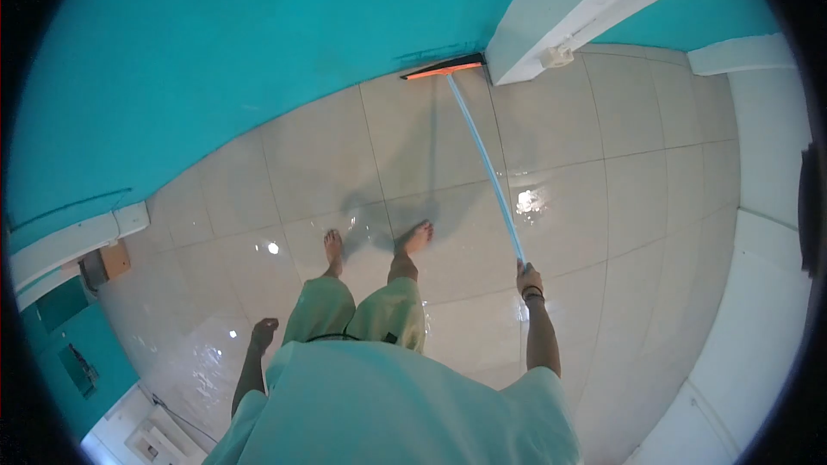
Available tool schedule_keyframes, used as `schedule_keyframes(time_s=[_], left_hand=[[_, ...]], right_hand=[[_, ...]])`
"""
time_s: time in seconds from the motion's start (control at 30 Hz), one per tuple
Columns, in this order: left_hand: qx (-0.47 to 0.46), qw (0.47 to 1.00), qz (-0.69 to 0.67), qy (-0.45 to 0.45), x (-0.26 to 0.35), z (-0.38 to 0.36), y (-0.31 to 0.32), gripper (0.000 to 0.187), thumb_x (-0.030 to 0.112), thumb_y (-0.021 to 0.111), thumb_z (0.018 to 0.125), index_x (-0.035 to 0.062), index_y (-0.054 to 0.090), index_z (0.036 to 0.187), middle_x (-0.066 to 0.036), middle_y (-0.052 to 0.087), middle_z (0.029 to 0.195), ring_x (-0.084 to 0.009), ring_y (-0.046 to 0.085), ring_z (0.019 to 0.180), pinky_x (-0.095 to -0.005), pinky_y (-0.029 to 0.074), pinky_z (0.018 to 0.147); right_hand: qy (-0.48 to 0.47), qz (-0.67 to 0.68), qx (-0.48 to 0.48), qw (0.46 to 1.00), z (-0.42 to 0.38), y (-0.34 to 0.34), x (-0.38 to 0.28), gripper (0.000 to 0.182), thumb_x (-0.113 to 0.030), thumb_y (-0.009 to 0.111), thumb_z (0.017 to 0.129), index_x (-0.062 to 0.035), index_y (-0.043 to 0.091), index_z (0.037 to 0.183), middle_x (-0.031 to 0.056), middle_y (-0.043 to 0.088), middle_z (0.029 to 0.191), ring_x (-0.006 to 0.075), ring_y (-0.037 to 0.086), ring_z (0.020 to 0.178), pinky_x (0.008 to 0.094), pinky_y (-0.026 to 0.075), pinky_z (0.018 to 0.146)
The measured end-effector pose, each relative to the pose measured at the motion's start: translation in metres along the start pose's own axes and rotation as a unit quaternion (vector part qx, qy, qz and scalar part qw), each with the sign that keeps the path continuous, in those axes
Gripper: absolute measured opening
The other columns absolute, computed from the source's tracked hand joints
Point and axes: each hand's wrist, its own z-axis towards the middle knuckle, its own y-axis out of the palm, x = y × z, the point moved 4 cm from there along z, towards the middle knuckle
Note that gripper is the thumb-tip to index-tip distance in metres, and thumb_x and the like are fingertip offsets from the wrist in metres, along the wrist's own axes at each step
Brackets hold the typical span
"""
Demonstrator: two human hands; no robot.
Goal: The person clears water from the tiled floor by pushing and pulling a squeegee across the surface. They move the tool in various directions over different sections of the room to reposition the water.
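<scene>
My right hand [529, 278] is wrapped round the upper end of a floor squeegee's light blue handle [484, 155], with dark bands on the wrist. The handle slants up and away to the orange squeegee head [439, 69] with its black edge. That head lies on the tiles along the foot of the turquoise wall, close to the white pillar. My left hand [264, 332] hangs beside my left hip, away from the squeegee. Its fingers look loosely curled, and nothing shows in them.
Glossy beige tiles [551, 224] reflect the lights. A turquoise wall [258, 34] runs ahead, meeting a white pillar [525, 34] with a socket box [557, 57] low down. My bare feet [418, 239] stand mid-floor. A brown box [115, 260] sits at left; a white wall [767, 207] bounds the right.
</scene>
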Motion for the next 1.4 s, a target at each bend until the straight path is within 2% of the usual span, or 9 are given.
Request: schedule_keyframes(time_s=[0.33,0.5,0.73,0.97,1.13,1.2,1.3,1.37,1.4], left_hand=[[-0.041,0.997,0.067,-0.028,0.016,-0.028,0.030,0.023,0.020,0.050,0.071,0.0053,0.059,0.086,-0.007,0.058,0.079,-0.0152,0.053,0.072,-0.0283,0.042,0.068],[-0.088,0.986,0.039,-0.132,-0.077,-0.001,0.050,0.024,0.022,0.051,0.070,0.0075,0.059,0.087,-0.009,0.058,0.080,-0.0171,0.054,0.074,-0.0292,0.042,0.067],[-0.014,0.996,0.059,-0.061,0.009,0.002,0.022,0.022,0.020,0.051,0.070,0.0079,0.059,0.087,-0.006,0.057,0.077,-0.0152,0.052,0.074,-0.0272,0.040,0.068],[0.009,0.994,-0.058,0.090,0.114,0.027,0.034,0.025,0.016,0.046,0.077,0.0025,0.054,0.097,-0.006,0.055,0.090,-0.0138,0.050,0.082,-0.0264,0.039,0.076],[-0.167,0.962,-0.112,0.182,0.219,0.024,0.104,0.023,0.014,0.047,0.079,0.0013,0.051,0.098,-0.007,0.056,0.089,-0.0133,0.051,0.084,-0.0239,0.038,0.075],[-0.302,0.924,-0.044,0.230,0.256,0.003,0.140,0.025,0.015,0.047,0.080,0.0025,0.050,0.101,-0.005,0.056,0.088,-0.0126,0.051,0.083,-0.0238,0.039,0.073],[-0.526,0.806,0.015,0.269,0.255,-0.015,0.222,0.026,0.018,0.046,0.081,0.0038,0.049,0.103,-0.004,0.054,0.092,-0.0119,0.050,0.082,-0.0242,0.040,0.070],[-0.603,0.751,0.070,0.260,0.274,-0.049,0.259,0.036,0.022,0.047,0.081,0.0048,0.041,0.111,-0.005,0.053,0.093,-0.0125,0.050,0.081,-0.0245,0.041,0.067],[-0.650,0.745,0.059,0.140,0.284,-0.066,0.272,0.043,0.027,0.048,0.080,0.0057,0.035,0.116,-0.006,0.053,0.093,-0.0131,0.049,0.081,-0.0258,0.042,0.066]], right_hand=[[0.054,0.028,-0.013,0.998,-0.180,0.050,0.055,0.046,-0.046,0.032,0.079,-0.0039,0.049,0.080,0.0234,0.053,0.070,0.0407,0.051,0.070,0.0479,0.040,0.059],[0.004,0.048,0.002,0.999,-0.190,0.053,0.033,0.045,-0.047,0.033,0.079,-0.0045,0.048,0.076,0.0229,0.052,0.064,0.0404,0.051,0.063,0.0470,0.040,0.054],[-0.033,0.063,0.042,0.997,-0.055,0.008,-0.061,0.047,-0.048,0.032,0.079,-0.0042,0.051,0.082,0.0227,0.054,0.073,0.0400,0.051,0.072,0.0464,0.041,0.062],[0.078,0.077,-0.027,0.994,-0.156,0.073,-0.007,0.052,-0.049,0.029,0.079,-0.0026,0.052,0.086,0.0239,0.053,0.084,0.0398,0.050,0.082,0.0447,0.041,0.068],[0.065,0.164,-0.002,0.984,-0.270,0.104,0.026,0.046,-0.045,0.037,0.078,-0.0013,0.049,0.072,0.0226,0.053,0.067,0.0405,0.050,0.067,0.0426,0.041,0.060],[0.039,0.181,0.055,0.981,-0.282,0.115,0.031,0.043,-0.044,0.041,0.078,-0.0030,0.046,0.065,0.0139,0.048,0.050,0.0308,0.049,0.046,0.0380,0.040,0.044],[0.227,0.421,-0.051,0.877,-0.284,0.100,0.009,0.037,-0.042,0.043,0.079,-0.0092,0.041,0.062,-0.0015,0.034,0.041,0.0075,0.033,0.028,0.0217,0.024,0.025],[0.211,0.495,-0.043,0.842,-0.261,0.064,-0.024,0.037,-0.043,0.044,0.078,-0.0077,0.043,0.065,-0.0015,0.034,0.041,0.0092,0.033,0.030,0.0227,0.026,0.027],[0.168,0.532,-0.030,0.829,-0.237,0.062,-0.030,0.037,-0.043,0.043,0.079,-0.0071,0.043,0.068,-0.0012,0.035,0.042,0.0097,0.034,0.030,0.0234,0.028,0.027]])
